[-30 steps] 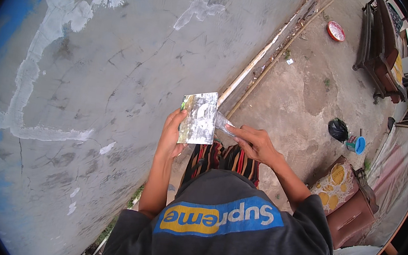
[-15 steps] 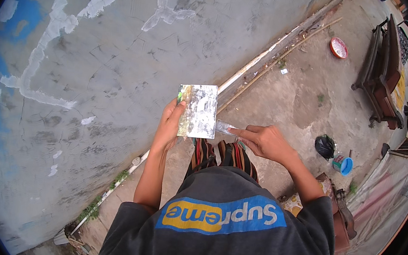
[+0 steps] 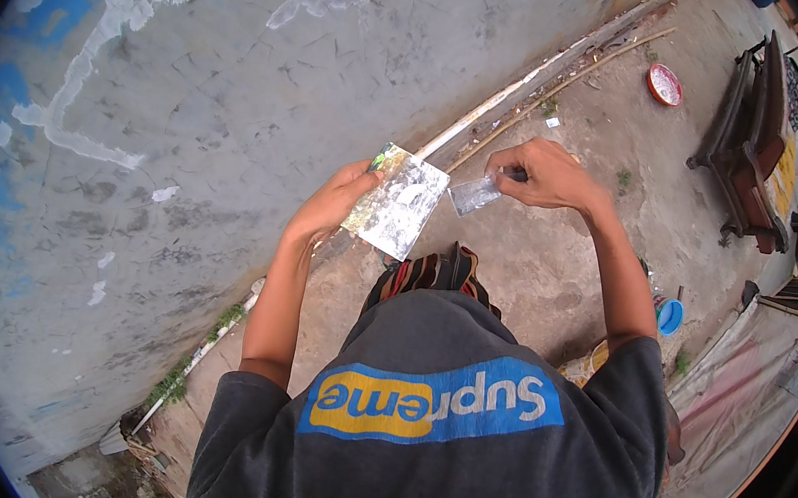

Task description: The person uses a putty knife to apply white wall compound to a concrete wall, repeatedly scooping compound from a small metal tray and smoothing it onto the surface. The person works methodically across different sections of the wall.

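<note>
My left hand [image 3: 336,203] grips a flat silvery board [image 3: 399,205] by its left edge, the thumb over its smeared, mottled face. My right hand [image 3: 548,177] is closed on a small putty knife [image 3: 473,196], its flat metal blade angled down-left beside the board's upper right edge. I cannot tell whether blade and board touch. Both are held over the ground beside a grey wall [image 3: 193,82] with pale filler streaks, cracks and blue paint patches. My striped trousers [image 3: 430,277] show below the board.
Pipe and pole [image 3: 564,64] line the wall's foot. A red basin [image 3: 664,84] lies on the concrete floor [image 3: 633,244], dark wooden furniture [image 3: 754,160] at upper right, a blue bucket [image 3: 668,316] to the right. A pale sheet [image 3: 753,393] covers the lower right.
My right hand has risen with the putty knife, its blade now tilted downward at the board's upper right. My left hand has tilted the board clockwise. The view has shifted along the yard.
</note>
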A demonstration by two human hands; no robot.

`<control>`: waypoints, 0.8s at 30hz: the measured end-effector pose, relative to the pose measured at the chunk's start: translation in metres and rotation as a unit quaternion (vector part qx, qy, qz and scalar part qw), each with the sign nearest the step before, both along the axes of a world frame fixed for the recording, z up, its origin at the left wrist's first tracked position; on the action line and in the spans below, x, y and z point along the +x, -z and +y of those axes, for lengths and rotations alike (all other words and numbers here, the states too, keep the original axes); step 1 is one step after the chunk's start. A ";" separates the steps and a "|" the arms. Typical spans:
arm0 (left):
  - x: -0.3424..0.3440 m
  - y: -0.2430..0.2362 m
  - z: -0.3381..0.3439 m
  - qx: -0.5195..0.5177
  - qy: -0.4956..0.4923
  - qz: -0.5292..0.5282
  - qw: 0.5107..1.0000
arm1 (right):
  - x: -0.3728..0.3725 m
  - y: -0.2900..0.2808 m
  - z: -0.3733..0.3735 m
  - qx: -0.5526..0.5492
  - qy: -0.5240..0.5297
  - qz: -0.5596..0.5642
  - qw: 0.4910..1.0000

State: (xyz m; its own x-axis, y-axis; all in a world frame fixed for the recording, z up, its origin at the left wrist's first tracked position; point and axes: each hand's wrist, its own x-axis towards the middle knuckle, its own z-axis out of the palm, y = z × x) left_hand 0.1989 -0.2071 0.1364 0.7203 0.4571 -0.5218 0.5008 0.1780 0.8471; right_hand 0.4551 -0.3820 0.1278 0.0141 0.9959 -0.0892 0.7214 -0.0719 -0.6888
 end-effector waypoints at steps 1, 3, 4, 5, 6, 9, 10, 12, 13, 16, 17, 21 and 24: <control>-0.001 0.001 0.002 -0.001 0.010 -0.004 1.000 | 0.004 -0.001 0.002 -0.004 0.004 0.015 1.000; -0.003 0.005 0.007 -0.005 0.030 -0.012 0.999 | 0.011 -0.002 0.003 -0.013 0.011 0.043 0.999; -0.002 0.004 0.008 0.004 0.037 0.003 0.999 | 0.009 -0.006 0.004 -0.022 0.010 0.037 0.999; -0.001 0.002 0.009 0.013 0.044 0.017 0.999 | 0.006 -0.012 0.008 -0.031 0.008 0.030 0.999; 0.000 0.001 0.011 0.022 0.052 0.032 0.998 | 0.003 -0.015 0.010 -0.040 0.007 0.023 0.999; -0.002 0.025 0.019 0.049 0.029 0.043 0.997 | 0.003 -0.004 0.018 -0.020 -0.021 0.034 0.999; -0.002 0.027 0.022 0.021 0.038 0.047 0.998 | 0.003 -0.003 0.020 -0.029 -0.030 0.042 0.998; 0.000 0.027 0.028 -0.035 0.059 0.056 0.996 | 0.004 -0.001 0.024 -0.047 -0.048 0.058 0.996; 0.002 0.026 0.030 -0.059 0.075 0.059 0.994 | 0.005 0.004 0.026 -0.050 -0.059 0.085 0.993; 0.007 0.021 0.031 -0.103 0.097 0.081 0.987 | 0.004 0.023 0.029 -0.064 -0.084 0.154 0.983; 0.008 0.021 0.029 -0.099 0.088 0.096 0.987 | 0.003 0.024 0.029 -0.073 -0.084 0.167 0.980; 0.010 0.033 0.031 -0.125 0.073 0.088 0.986 | -0.005 0.031 0.033 -0.095 -0.092 0.212 0.968; 0.013 0.041 0.033 -0.126 0.069 0.108 0.984 | -0.016 0.031 0.038 -0.098 -0.114 0.218 0.964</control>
State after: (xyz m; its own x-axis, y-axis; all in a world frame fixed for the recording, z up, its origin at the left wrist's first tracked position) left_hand 0.2124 -0.1736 0.0951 0.6271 0.1985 -0.7532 0.6979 0.2861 0.6565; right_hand 0.4389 -0.3441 0.0966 -0.2850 0.9322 -0.2232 0.3788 -0.1043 -0.9196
